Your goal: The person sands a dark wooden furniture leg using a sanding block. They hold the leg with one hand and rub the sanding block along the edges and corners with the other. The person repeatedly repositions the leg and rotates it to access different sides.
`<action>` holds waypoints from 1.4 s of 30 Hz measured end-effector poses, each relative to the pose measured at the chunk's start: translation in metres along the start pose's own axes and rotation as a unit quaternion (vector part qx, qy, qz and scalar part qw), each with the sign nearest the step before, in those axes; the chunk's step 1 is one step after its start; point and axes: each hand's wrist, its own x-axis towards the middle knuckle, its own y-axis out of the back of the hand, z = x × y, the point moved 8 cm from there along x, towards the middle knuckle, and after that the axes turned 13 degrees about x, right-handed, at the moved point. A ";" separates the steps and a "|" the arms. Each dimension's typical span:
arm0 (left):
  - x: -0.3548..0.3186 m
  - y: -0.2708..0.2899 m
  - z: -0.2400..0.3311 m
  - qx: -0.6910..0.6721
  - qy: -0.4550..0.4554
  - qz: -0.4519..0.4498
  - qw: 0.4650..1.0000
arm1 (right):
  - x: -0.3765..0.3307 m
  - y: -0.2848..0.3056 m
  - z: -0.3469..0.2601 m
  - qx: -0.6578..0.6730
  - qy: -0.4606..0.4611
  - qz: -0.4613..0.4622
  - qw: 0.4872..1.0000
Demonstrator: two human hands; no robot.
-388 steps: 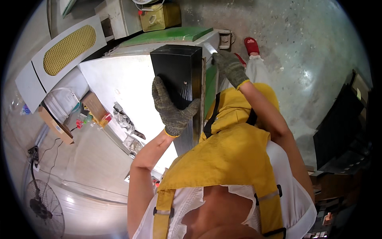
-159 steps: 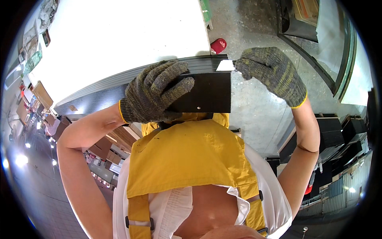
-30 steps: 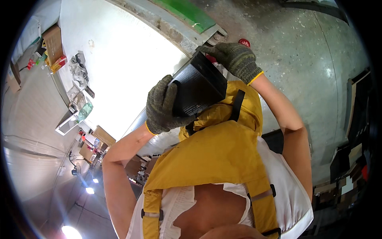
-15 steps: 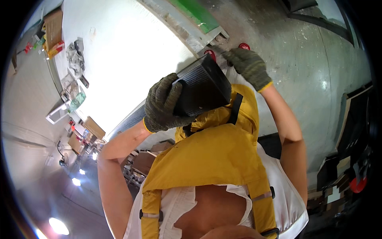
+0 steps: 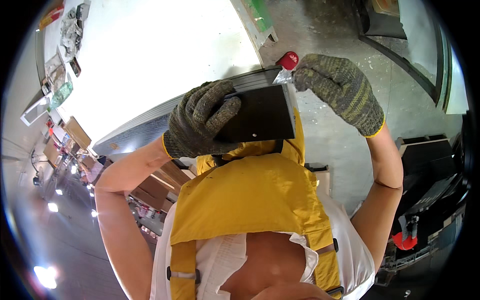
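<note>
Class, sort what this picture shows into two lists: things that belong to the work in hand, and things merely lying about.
In hand:
- black panel
- left hand, gloved, gripping the panel
- right hand, gloved, pinching the clear film at the panel's corner

Lying about:
- white table
- clutter at the table's far edge
- red object on the floor

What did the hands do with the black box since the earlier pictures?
The black box, tilted a second ago, now lies level and closer to the chest. The right hand has shifted to pinch a pale film tab at the box's top right corner. The left hand still grips the box's left side. The yellow apron and the white table are as before.
</note>
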 end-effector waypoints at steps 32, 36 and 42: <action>-0.005 -0.004 -0.007 -0.069 -0.019 0.012 0.997 | 0.032 -0.014 0.018 -0.016 0.023 -0.118 0.993; -0.002 -0.003 -0.007 -0.082 -0.028 0.005 0.996 | 0.004 -0.070 0.106 -0.114 -0.269 -0.260 0.920; -0.005 -0.003 -0.009 -0.056 -0.009 0.017 0.998 | 0.010 -0.007 0.033 -0.080 0.042 -0.052 0.995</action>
